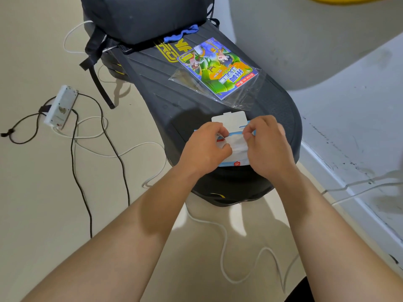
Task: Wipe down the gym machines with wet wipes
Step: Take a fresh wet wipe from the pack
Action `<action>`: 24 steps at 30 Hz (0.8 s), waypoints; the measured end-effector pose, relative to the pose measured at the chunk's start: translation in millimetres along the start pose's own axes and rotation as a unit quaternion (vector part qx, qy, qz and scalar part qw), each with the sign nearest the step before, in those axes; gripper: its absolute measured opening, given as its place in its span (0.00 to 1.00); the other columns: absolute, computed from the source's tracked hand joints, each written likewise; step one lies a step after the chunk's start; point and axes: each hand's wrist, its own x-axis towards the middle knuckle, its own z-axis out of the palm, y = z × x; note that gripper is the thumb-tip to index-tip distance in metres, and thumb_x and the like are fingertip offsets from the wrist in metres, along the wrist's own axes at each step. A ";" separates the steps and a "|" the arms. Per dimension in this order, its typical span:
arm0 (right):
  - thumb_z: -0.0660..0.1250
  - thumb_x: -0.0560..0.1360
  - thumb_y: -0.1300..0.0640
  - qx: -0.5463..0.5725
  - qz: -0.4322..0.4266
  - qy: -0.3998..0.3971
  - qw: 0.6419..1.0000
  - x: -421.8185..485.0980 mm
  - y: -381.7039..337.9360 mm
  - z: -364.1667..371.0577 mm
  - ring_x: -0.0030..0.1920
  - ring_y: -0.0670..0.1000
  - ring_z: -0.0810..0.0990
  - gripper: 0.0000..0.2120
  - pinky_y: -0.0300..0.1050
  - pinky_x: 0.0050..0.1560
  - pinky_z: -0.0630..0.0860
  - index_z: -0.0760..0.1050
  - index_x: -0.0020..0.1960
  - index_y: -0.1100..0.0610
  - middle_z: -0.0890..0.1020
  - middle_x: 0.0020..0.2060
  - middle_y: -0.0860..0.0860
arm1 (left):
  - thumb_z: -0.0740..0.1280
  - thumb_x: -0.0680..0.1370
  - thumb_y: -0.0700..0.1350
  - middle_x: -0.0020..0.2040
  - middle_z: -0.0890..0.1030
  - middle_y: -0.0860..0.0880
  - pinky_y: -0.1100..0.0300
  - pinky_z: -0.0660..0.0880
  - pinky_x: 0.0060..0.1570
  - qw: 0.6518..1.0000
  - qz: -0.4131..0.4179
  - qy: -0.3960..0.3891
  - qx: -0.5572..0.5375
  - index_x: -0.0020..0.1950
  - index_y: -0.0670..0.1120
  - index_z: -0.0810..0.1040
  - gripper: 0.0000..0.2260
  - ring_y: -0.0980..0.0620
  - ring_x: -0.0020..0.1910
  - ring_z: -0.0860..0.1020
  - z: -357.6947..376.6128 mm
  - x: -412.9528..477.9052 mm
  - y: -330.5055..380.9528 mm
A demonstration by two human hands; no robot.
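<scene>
A blue and white pack of wet wipes (236, 163) lies on the near end of a black padded gym machine bench (196, 101), its white lid flap (230, 118) standing open. A white wet wipe (237, 143) sticks up out of the pack's opening. My left hand (207, 147) pinches the wipe's left side and covers part of the pack. My right hand (267, 144) pinches the wipe's right edge between thumb and fingers. Most of the pack is hidden under both hands.
A colourful comic book (218, 66) in a clear plastic sleeve lies further up the bench, with a black backpack (141, 20) and a blue cloth (182, 35) beyond it. A white power strip (61, 106) and tangled black and white cables (91, 144) lie on the floor at left. A scuffed white ledge (349, 149) runs along the right.
</scene>
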 end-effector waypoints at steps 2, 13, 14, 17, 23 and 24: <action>0.61 0.82 0.63 0.026 -0.005 0.027 0.999 0.3 -0.8 -4.9 0.57 0.52 0.71 0.08 0.40 0.45 0.67 0.76 0.50 0.53 0.73 0.55 0.48 | 0.72 0.76 0.46 0.68 0.75 0.52 0.65 0.68 0.55 1.000 -0.006 -0.002 0.007 0.62 0.50 0.77 0.15 0.56 0.60 0.73 0.0 -0.2 1.9; 0.65 0.75 0.65 0.256 0.090 0.044 0.961 2.5 10.4 -11.9 0.41 0.42 0.77 0.12 0.23 0.36 0.67 0.75 0.50 0.47 0.80 0.43 0.43 | 0.73 0.75 0.49 0.60 0.77 0.55 0.64 0.71 0.53 0.999 0.003 0.019 -0.048 0.57 0.55 0.77 0.12 0.57 0.54 0.73 0.5 0.8 3.7; 0.64 0.75 0.65 0.260 0.088 0.040 0.961 2.7 10.5 -12.6 0.41 0.42 0.77 0.14 0.24 0.36 0.67 0.75 0.51 0.46 0.80 0.43 0.43 | 0.73 0.76 0.50 0.57 0.77 0.56 0.64 0.72 0.54 0.998 0.003 0.031 -0.060 0.54 0.55 0.77 0.09 0.56 0.54 0.74 1.5 1.4 3.5; 0.62 0.77 0.63 0.262 0.090 0.014 0.961 3.4 8.1 -14.2 0.45 0.43 0.77 0.17 0.33 0.41 0.69 0.76 0.57 0.43 0.79 0.46 0.45 | 0.70 0.78 0.49 0.55 0.76 0.58 0.64 0.70 0.57 0.997 -0.009 0.042 -0.066 0.50 0.55 0.78 0.03 0.57 0.54 0.73 3.3 2.9 2.1; 0.67 0.79 0.52 0.238 0.070 0.026 0.968 2.1 10.9 -12.6 0.45 0.40 0.78 0.07 0.25 0.40 0.66 0.82 0.54 0.47 0.82 0.44 0.41 | 0.69 0.80 0.49 0.55 0.80 0.57 0.64 0.71 0.55 0.994 -0.015 0.053 -0.099 0.50 0.55 0.80 0.01 0.56 0.54 0.75 0.0 4.0 -4.2; 0.67 0.79 0.53 0.236 0.075 0.042 0.968 2.2 12.0 -12.6 0.45 0.42 0.79 0.06 0.26 0.40 0.67 0.83 0.51 0.47 0.82 0.42 0.41 | 0.69 0.80 0.49 0.56 0.81 0.56 0.64 0.72 0.55 0.993 -0.021 0.055 -0.099 0.50 0.55 0.80 0.01 0.56 0.54 0.76 -1.1 3.8 -5.0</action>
